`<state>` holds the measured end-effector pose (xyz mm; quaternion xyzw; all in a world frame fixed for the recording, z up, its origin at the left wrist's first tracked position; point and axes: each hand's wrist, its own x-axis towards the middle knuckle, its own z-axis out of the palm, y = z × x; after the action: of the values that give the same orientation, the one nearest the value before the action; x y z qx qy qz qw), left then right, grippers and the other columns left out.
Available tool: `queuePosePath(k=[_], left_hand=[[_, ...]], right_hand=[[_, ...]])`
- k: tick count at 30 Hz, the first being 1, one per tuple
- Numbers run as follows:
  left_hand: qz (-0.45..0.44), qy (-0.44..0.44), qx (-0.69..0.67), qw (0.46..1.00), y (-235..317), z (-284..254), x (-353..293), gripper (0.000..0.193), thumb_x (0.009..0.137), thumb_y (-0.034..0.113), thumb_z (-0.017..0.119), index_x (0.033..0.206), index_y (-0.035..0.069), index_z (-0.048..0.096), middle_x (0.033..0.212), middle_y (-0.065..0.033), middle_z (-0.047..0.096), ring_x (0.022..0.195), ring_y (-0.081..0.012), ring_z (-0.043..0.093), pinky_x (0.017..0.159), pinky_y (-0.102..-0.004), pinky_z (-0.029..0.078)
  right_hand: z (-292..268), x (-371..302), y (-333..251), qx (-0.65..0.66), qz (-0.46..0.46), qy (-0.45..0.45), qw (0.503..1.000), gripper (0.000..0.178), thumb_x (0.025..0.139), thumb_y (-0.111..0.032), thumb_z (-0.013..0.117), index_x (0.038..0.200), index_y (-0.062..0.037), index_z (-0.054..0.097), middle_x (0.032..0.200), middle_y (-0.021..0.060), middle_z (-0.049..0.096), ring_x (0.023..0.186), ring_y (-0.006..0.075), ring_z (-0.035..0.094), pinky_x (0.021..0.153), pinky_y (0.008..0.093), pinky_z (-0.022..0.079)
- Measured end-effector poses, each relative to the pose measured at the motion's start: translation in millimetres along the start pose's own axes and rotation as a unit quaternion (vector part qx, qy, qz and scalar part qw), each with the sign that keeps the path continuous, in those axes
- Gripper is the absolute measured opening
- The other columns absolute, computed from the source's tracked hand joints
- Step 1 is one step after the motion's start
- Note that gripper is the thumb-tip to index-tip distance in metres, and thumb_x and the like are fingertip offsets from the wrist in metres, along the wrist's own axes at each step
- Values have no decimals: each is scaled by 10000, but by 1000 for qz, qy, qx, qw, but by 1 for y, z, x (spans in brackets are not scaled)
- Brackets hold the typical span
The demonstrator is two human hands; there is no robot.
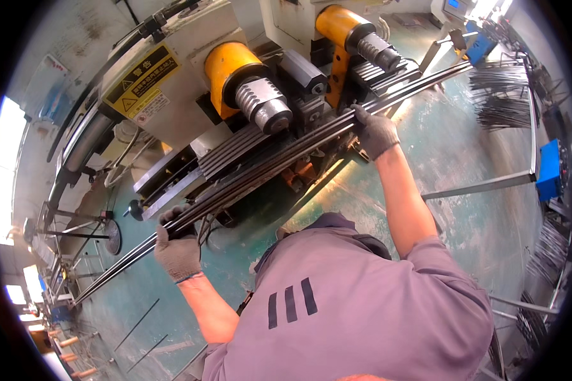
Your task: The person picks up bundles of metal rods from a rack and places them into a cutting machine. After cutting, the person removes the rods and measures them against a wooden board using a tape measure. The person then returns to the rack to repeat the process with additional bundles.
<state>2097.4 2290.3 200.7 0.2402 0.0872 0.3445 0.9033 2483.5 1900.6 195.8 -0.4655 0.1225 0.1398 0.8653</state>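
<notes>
A bundle of long thin metal rods (pixel 267 164) runs slantwise across the view, from the lower left up to the upper right. My left hand (pixel 177 249), in a grey knit glove, is closed round the bundle toward its left part. Farther along to the right, my right hand (pixel 376 132), gloved alike, grips the same rods. Just beyond them stands a machine with a ribbed metal bed (pixel 243 151), a yellow cylinder (pixel 230 68) and a ridged steel spindle (pixel 264 105). How many rods each hand holds I cannot make out.
A second yellow cylinder (pixel 343 28) stands on the far right machine. Stacks of rods (pixel 502 95) lie on a rack at the right, by a blue block (pixel 548 170). A metal bar (pixel 480 186) juts out there. Two loose rods (pixel 137 324) lie on the green floor.
</notes>
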Motion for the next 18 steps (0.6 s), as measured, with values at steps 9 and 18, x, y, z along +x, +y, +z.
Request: queuePosePath(k=[9, 18], left_hand=[[81, 124, 185, 972, 106, -65, 41, 404, 1122, 274, 577, 1287, -81, 676, 1255, -181, 730, 1173, -296, 690, 1129, -432, 522], [78, 331, 212, 916, 68, -58, 71, 387, 1130, 310, 602, 1219, -40, 742, 1186, -113, 762, 1073, -206, 711, 990, -321, 562]], right_hand=[[35, 58, 8, 9, -64, 112, 992, 394, 926, -209, 887, 1210, -36, 676, 1083, 80, 758, 960, 280, 718, 815, 447, 618], [83, 78, 18, 40, 7, 80, 996, 336, 968, -165, 828, 1235, -12, 694, 1058, 68, 757, 878, 237, 729, 721, 419, 622]])
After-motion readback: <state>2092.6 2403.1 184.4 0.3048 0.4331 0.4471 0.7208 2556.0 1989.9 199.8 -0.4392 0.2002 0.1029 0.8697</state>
